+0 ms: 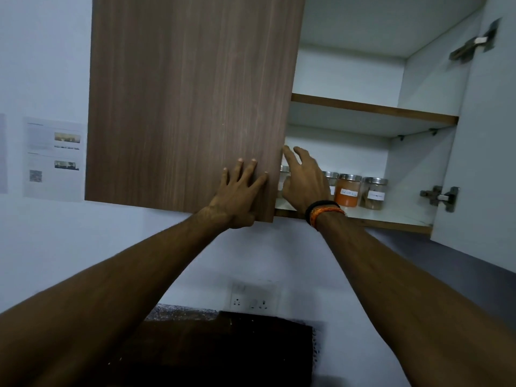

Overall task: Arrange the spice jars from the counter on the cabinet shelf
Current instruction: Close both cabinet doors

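Several glass spice jars with steel lids stand in a row on the bottom cabinet shelf (391, 220). The clearest are an orange-powder jar (347, 191) and a brown-spice jar (373, 193) at the right end. Another jar (331, 181) peeks out behind my wrist, and one more jar (284, 177) shows beside the door edge. My left hand (240, 194) lies flat on the front of the wooden left door (190, 101), fingers spread near its lower right corner. My right hand (303, 180) is open, fingers touching that door's inner edge, in front of the jars.
The right cabinet door (485, 135) is swung open, with hinges showing. An upper shelf (374, 108) sits above the jars. Below are a wall socket (252, 298) and a dark counter (212, 347). Printed papers (53, 157) hang on the left wall.
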`<state>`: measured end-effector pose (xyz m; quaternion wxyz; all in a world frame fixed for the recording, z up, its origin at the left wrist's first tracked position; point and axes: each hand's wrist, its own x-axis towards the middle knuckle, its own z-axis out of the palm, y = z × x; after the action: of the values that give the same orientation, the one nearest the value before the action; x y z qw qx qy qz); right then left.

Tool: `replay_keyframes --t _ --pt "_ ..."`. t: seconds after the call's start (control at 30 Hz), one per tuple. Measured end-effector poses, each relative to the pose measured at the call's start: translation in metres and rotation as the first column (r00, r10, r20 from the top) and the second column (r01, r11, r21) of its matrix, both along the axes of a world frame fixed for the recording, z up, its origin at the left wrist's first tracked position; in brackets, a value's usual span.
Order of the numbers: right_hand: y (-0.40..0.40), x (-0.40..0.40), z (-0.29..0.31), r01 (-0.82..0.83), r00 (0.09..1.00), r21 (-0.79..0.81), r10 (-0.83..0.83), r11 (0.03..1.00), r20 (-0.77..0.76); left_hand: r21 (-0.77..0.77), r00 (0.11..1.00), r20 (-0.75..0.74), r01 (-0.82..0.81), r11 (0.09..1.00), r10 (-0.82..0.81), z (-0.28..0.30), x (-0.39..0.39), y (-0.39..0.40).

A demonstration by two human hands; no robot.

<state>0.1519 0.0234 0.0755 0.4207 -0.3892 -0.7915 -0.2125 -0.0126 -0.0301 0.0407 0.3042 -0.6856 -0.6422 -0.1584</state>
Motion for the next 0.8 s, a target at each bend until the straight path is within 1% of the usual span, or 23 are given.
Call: replay_keyframes --t 0.1,0.27,0.4,0.43,0.5,0.63,0.8 --pt "-0.013 0.033 0.005 0.052 0.998 0.049 -0.051 0.997 -0.032 0.02 0.994 0.007 0.109 0.994 -0.109 -0.004 0.027 0.0" --pt "-0.043 0.106 0.012 0.177 0.982 0.119 -0.167 0.977 -0.093 0.029 0.957 0.021 0.288 0.957 -0.289 -0.006 0.098 -0.001" --pt "-0.076 0.179 0.015 0.338 0.937 0.14 -0.32 0.931 -0.139 0.027 0.878 0.032 0.477 0.878 -0.478 -0.005 0.177 -0.008" --pt "-0.081 0.19 0.016 0.366 0.927 0.144 -0.347 0.919 -0.143 0.026 0.866 0.028 0.499 0.866 -0.5 -0.004 0.189 -0.009" --pt "-0.1 0.227 0.018 0.449 0.891 0.158 -0.427 0.879 -0.158 0.015 0.813 0.043 0.58 0.814 -0.58 -0.003 0.23 -0.013" --pt "-0.139 0.3 0.023 0.577 0.814 0.19 -0.541 0.794 -0.213 0.008 0.665 0.068 0.746 0.666 -0.744 -0.004 0.318 -0.029" --pt "-0.182 0.364 0.03 0.702 0.712 0.245 -0.652 0.669 -0.26 0.025 0.501 0.082 0.863 0.504 -0.861 -0.01 0.402 -0.057"
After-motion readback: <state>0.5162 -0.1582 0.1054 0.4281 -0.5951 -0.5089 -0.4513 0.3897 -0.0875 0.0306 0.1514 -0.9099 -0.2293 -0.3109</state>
